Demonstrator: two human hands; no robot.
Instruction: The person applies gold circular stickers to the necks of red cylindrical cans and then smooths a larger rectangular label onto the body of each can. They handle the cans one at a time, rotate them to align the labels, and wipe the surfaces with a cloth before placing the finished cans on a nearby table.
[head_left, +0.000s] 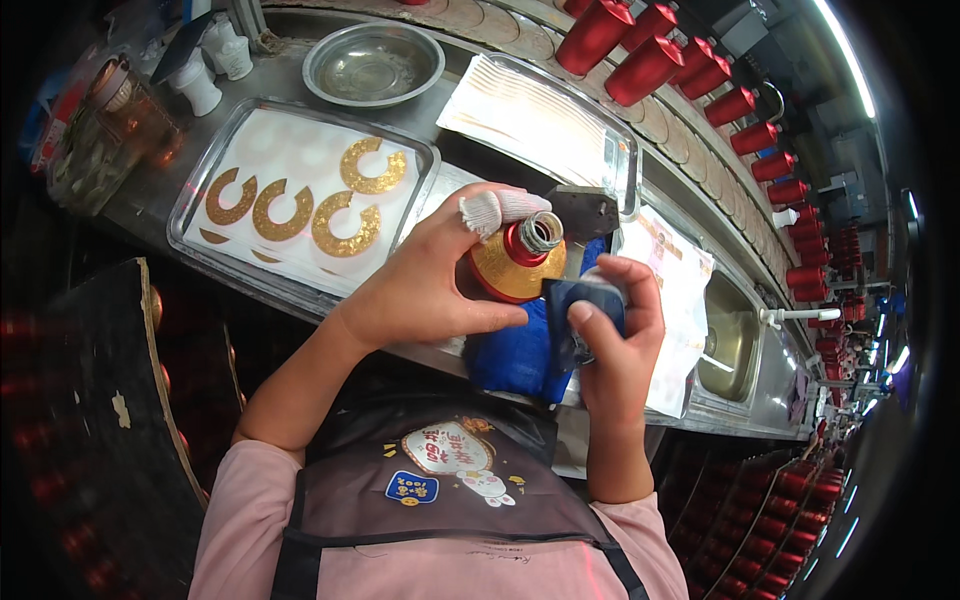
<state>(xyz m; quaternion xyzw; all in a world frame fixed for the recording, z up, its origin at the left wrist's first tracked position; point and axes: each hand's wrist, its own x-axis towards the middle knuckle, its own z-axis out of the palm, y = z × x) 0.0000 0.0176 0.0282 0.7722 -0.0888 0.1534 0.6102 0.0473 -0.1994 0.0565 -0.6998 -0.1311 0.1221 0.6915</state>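
My left hand (431, 277) grips a red bottle (504, 283) tilted with its open, threaded neck towards me. White knit finger covers (504, 210) sit on some of its fingers. Around the bottle's shoulder lies a gold patterned ring-shaped decal (529, 264). In my right hand (626, 337) a dark blue flat scraper-like pad (589, 304) is pinched between thumb and fingers, its edge at the decal's right side. Below the bottle a blue cloth (517, 349) lies over the bench edge. A dark metal block (589, 214) stands just behind the bottle.
Left is a metal tray (176, 217) with several gold C-shaped decals (281, 210) on white paper. Behind are a metal bowl (375, 67) and a tray of stacked sheets (525, 112). Red bottles (645, 67) line a conveyor (679, 139). A sink (727, 345) lies right.
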